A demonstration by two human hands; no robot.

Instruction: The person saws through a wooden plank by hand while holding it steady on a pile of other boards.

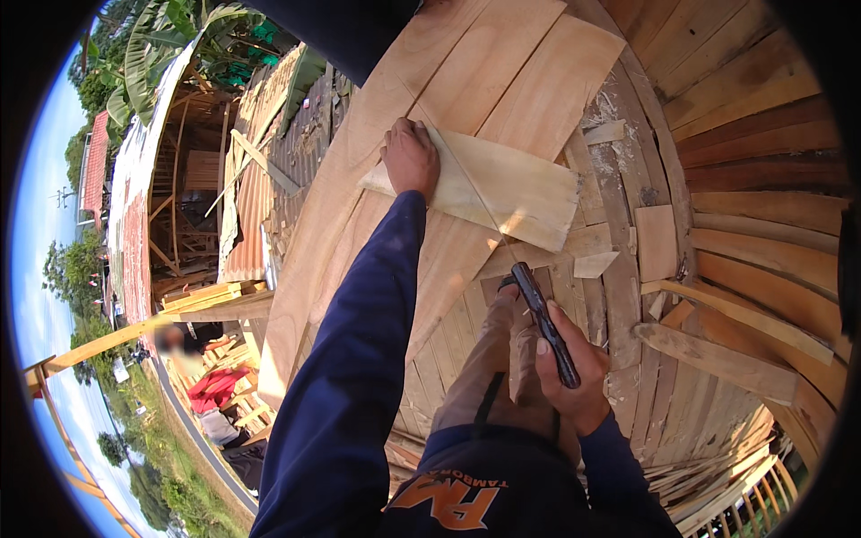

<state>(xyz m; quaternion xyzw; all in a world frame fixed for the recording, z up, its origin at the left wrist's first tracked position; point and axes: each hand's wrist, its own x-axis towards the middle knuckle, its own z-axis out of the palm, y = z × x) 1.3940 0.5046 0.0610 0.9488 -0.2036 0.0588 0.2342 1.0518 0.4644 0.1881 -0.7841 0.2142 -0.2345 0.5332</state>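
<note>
A short pale board [507,188] lies across several wider planks [466,260]. My left hand [411,160] grips its left part, with the fingers bent over the far edge. In my right hand [578,368] is the dark handle of a handsaw [545,323], held near my legs. The saw's blade is seen nearly edge-on as a thin line running away from the handle over the board. Whether its teeth are in the wood, I cannot tell. Small bright light patches fall on the board beside the blade.
Wood offcuts [657,242] and shavings lie on the plank floor to the right. Loose boards [717,359] lean by a curved plank wall [762,179]. At the lower left is a person in red [220,387] among timber. Corrugated roofing [247,238] stands farther left, and something dark [350,31] covers the top edge.
</note>
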